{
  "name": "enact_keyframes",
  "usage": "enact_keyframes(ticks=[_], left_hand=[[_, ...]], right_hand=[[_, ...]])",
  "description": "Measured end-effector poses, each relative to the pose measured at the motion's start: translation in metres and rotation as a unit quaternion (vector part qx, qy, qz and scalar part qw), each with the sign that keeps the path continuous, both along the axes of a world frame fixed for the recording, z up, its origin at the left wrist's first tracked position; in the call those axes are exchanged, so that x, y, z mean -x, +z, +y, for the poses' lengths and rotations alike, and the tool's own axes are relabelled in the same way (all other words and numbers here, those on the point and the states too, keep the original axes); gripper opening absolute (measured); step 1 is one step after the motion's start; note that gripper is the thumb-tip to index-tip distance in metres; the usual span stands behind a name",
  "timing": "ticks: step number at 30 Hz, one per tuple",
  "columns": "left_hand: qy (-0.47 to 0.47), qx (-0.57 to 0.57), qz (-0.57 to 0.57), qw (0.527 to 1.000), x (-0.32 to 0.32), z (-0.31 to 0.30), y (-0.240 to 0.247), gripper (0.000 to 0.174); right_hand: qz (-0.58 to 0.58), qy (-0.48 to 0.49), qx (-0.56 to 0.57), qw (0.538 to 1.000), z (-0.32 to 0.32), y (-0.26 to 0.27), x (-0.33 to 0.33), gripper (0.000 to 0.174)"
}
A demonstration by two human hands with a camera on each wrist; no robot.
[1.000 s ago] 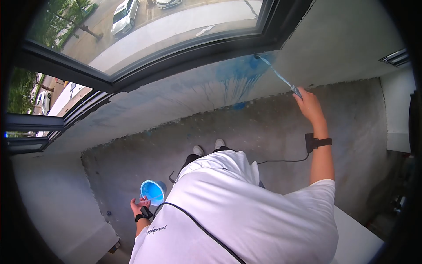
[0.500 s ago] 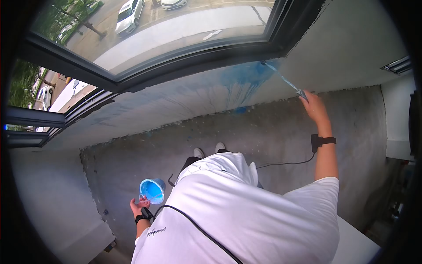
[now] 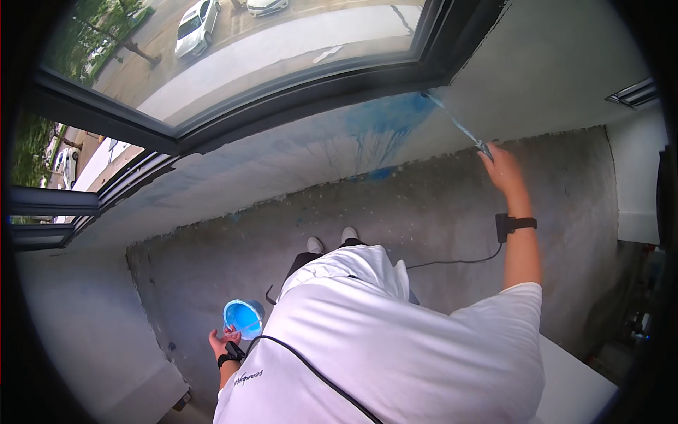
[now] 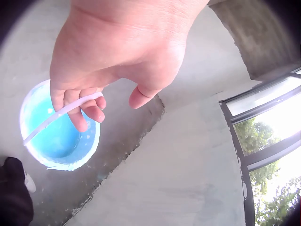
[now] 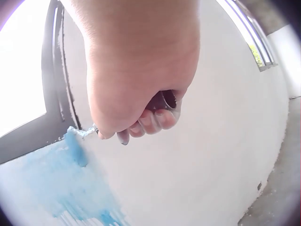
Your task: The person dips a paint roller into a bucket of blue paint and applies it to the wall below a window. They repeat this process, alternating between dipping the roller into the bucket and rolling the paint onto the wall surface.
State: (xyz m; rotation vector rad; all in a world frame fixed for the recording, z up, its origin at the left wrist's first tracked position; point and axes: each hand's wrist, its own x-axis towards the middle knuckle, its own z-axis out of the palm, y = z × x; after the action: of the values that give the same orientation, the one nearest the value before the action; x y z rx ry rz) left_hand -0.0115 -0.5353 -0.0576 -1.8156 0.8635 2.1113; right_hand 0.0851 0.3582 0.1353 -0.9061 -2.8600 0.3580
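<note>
My right hand point(image 3: 505, 169) grips the dark handle point(image 5: 157, 101) of a paint roller point(image 3: 459, 126), its long thin rod streaked light blue. At the far end, the small blue roller head point(image 5: 77, 149) is against the wall just under the window frame, beside a blue patch point(image 3: 385, 116) with drips running down. Low on the left, my left hand point(image 3: 224, 344) holds a bucket point(image 4: 96, 141) by its pale handle point(image 4: 61, 113), fingers hooked under it and thumb apart. Bright blue paint point(image 4: 56, 134) lies inside the bucket.
A dark window frame point(image 3: 296, 99) runs above the painted wall, with parked cars point(image 3: 198, 28) outside. Bare grey floor point(image 3: 424, 205) meets the wall below. A cable point(image 3: 455, 262) leads from the right wrist camera toward the body. A small vent-like window point(image 3: 633, 92) is at far right.
The roller head has shifted a little right along the wall, nearer the window frame's corner, with my right hand. My left hand and the bucket stay about where they were.
</note>
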Motion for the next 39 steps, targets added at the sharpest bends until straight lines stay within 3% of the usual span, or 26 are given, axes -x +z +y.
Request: enact_keyframes(ticks=[4, 10, 15, 22, 27, 31, 34, 36, 38, 39], left_hand=[[-0.011, 0.000, -0.002, 1.000, -0.001, -0.007, -0.003, 0.040], [-0.045, -0.003, 0.013, 0.999, 0.000, -0.011, -0.006, 0.039], [-0.036, -0.023, 0.008, 0.999, 0.016, -0.002, -0.006, 0.039], [-0.045, -0.012, 0.013, 0.999, 0.028, 0.012, 0.011, 0.037], [-0.057, -0.002, 0.021, 0.998, 0.036, 0.017, 0.015, 0.037], [-0.042, -0.070, 0.028, 0.996, 0.041, 0.003, 0.015, 0.039], [-0.082, -0.022, 0.023, 0.996, 0.042, 0.006, 0.022, 0.038], [-0.064, -0.049, 0.024, 0.996, 0.044, 0.008, 0.020, 0.041], [-0.244, 0.196, 0.131, 0.941, 0.025, 0.033, 0.027, 0.042], [-0.217, 0.223, 0.142, 0.939, 0.025, 0.037, 0.025, 0.042]], right_hand=[[-0.014, 0.029, -0.022, 0.999, -0.005, -0.006, 0.006, 0.028], [-0.011, -0.029, 0.009, 0.999, 0.010, 0.005, -0.014, 0.028], [-0.005, 0.026, -0.017, 1.000, -0.017, -0.006, 0.004, 0.027], [0.009, -0.045, 0.028, 0.999, 0.006, 0.001, -0.017, 0.030], [0.023, 0.019, 0.009, 1.000, -0.026, -0.020, 0.003, 0.029], [0.038, -0.004, 0.046, 0.998, -0.019, -0.026, -0.005, 0.030], [0.031, -0.067, 0.086, 0.993, -0.001, -0.027, -0.029, 0.032], [0.050, -0.093, 0.098, 0.990, 0.004, -0.033, -0.040, 0.033], [0.081, -0.103, 0.130, 0.983, 0.000, -0.045, -0.044, 0.033], [0.109, -0.108, 0.161, 0.975, -0.004, -0.051, -0.044, 0.033]])
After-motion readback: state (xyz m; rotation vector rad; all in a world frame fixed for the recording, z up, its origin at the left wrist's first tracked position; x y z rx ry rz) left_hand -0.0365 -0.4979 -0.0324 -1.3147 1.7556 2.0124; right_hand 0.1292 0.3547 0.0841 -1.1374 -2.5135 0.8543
